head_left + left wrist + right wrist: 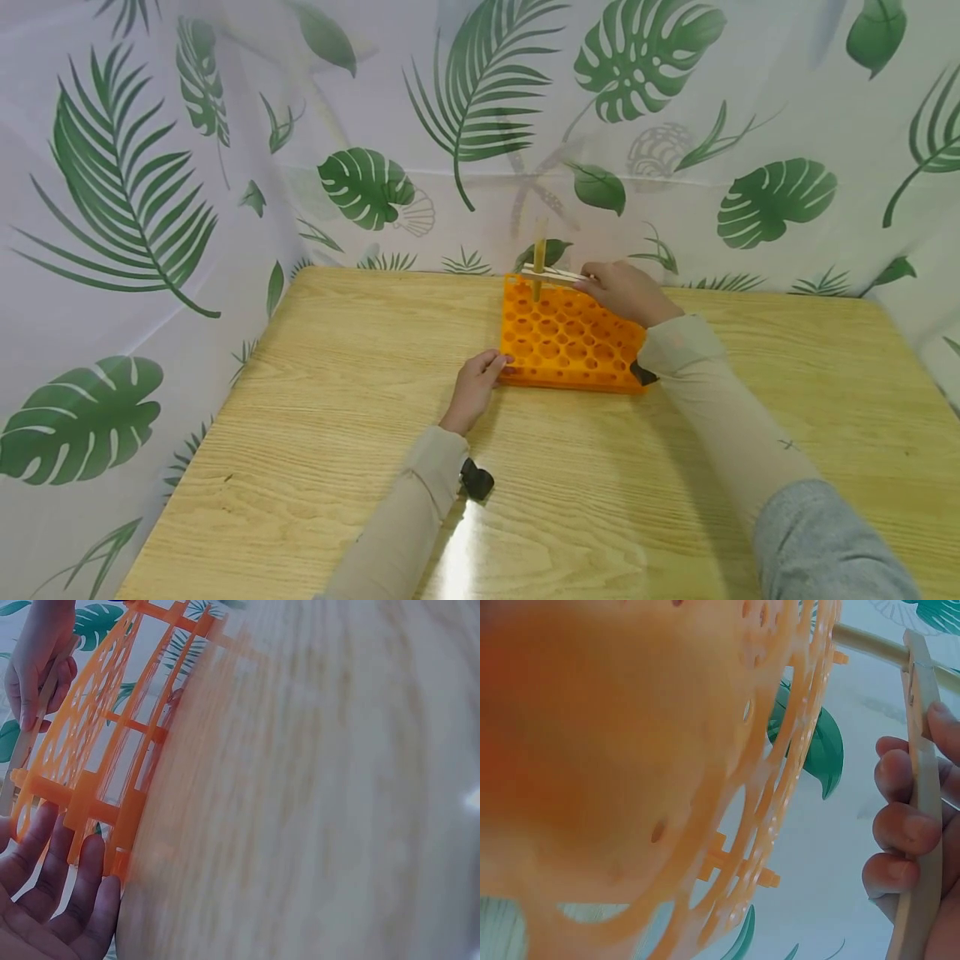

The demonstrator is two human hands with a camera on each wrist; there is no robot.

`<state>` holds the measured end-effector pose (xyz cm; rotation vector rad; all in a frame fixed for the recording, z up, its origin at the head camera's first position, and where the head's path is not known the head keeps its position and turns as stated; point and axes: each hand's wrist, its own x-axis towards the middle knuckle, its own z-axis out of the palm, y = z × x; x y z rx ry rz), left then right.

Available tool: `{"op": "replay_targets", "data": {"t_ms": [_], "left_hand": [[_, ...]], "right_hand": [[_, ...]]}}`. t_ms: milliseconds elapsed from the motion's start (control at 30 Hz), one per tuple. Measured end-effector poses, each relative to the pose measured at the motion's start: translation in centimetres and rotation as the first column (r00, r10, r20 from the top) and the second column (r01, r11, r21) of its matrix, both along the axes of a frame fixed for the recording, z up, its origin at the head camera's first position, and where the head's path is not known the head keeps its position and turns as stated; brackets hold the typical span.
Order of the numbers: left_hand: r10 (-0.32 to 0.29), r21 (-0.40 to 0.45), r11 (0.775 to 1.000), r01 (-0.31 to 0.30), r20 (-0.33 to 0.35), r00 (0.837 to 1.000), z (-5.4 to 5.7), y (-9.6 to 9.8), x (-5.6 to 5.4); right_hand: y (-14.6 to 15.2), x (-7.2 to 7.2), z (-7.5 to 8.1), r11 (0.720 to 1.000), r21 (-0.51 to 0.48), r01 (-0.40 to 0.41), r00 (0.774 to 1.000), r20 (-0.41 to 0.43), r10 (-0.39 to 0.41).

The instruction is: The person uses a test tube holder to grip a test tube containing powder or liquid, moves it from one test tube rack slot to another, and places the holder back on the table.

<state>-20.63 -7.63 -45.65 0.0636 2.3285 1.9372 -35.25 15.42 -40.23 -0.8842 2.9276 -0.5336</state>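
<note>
An orange test tube rack [570,382] with round holes of several sizes stands on the table. My left hand [472,390] holds its front left corner; in the left wrist view the fingers [91,866] touch the end frame. Above the rack's back left part, my right hand [630,292] grips a wooden test tube clamp [928,787]. Held near the clamp's far end is a slim yellowish tube [539,250], nearly upright, its lower end over the rack's holes. Whether that end sits in a hole cannot be told. Palm and thumb of the left hand are partly out of the left wrist view.
The wooden table [337,375] reaches back to a white curtain [285,217] printed with green leaves. Black wrist-worn pieces show at the left cuff [435,458] and by the right sleeve [682,346], the latter beside the rack's right end.
</note>
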Motion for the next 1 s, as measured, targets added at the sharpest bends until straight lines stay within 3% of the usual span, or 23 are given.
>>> {"op": "replay_targets", "data": {"t_ms": [600,1000], "left_hand": [[0.013,-0.011,1.0,-0.013,0.004,1.0,0.34,0.21,-0.23],[0.024,-0.02,1.0,-0.024,-0.006,1.0,0.41,0.32,-0.21]], "right_hand": [[-0.05,-0.53,-0.03,0.999,0.049,-0.01,0.995,0.099,0.005],[0.06,-0.66,0.03,0.996,0.067,-0.055,0.977,0.212,0.04]]}}
